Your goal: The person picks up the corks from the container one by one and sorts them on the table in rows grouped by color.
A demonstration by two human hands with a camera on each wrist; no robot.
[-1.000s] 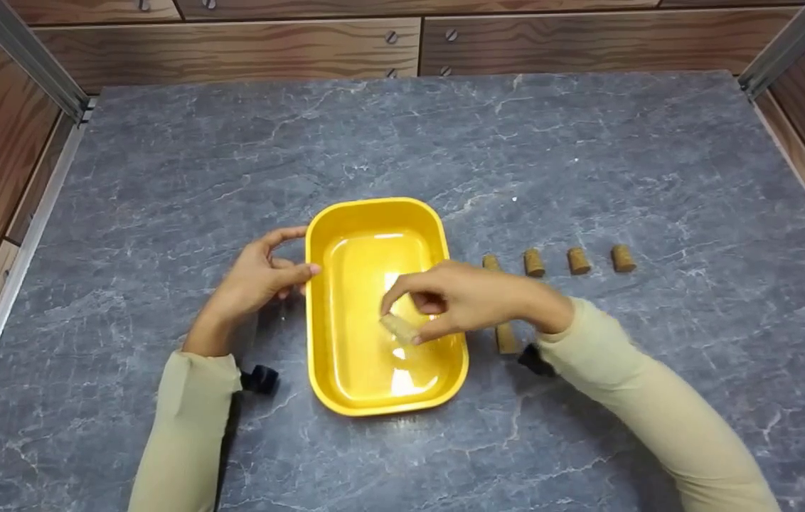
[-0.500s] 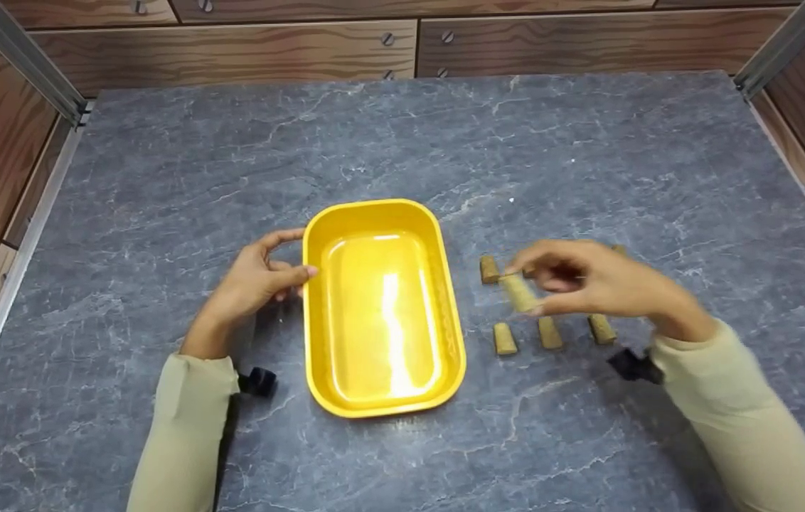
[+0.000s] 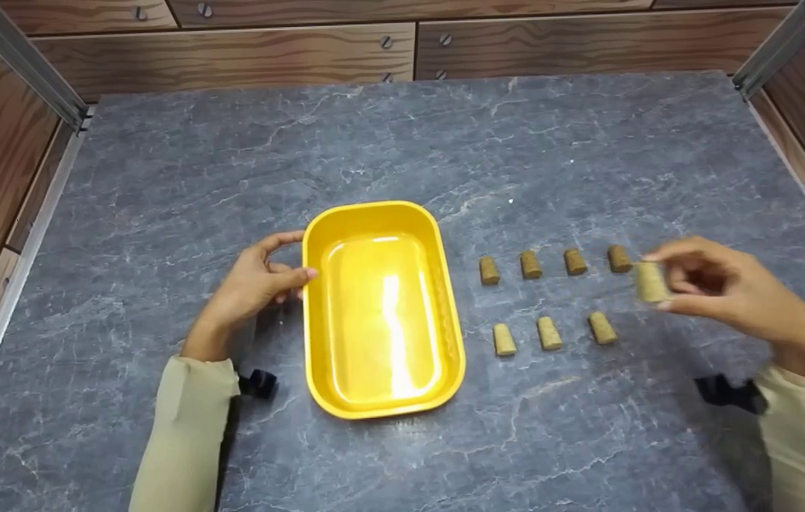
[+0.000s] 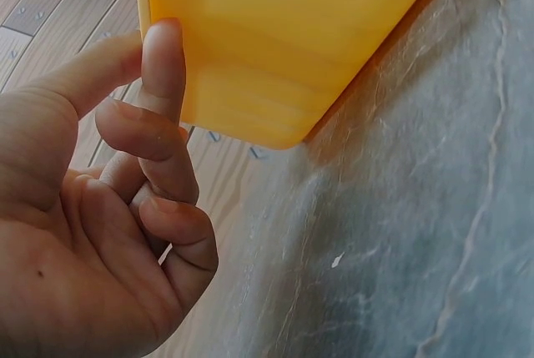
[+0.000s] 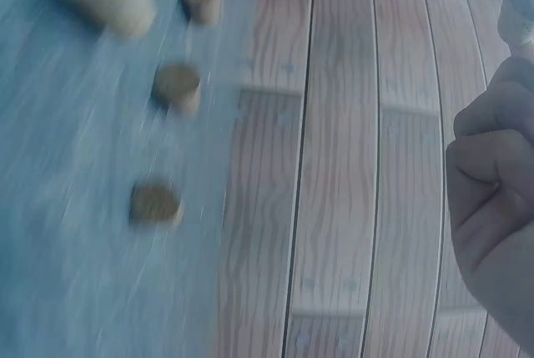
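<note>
My left hand (image 3: 249,281) pinches the left rim of a yellow rectangular tub (image 3: 308,334), thumb over the rim and fingers outside. In the left wrist view, thumb and index finger meet at the wall of the tub (image 4: 275,49), the other fingers curling loosely. Off to the right, my right hand (image 3: 729,291) holds a pale tapered cork stopper (image 3: 651,282) between thumb and index finger, above the tabletop. The right wrist view catches that cork (image 5: 517,16) at its right edge beside the curled fingers. Three pale corks (image 3: 548,333) stand in a front row, left of this hand.
Behind them runs a row of several darker brown corks (image 3: 575,262). The grey marbled tabletop (image 3: 374,142) ends at wood-patterned panels (image 3: 232,57) at the back and sides. Metal posts (image 3: 25,64) rise at the far corners.
My right hand has carried the cork from over the tub rightward, past both rows, to their right end. My left hand keeps its hold on the rim.
</note>
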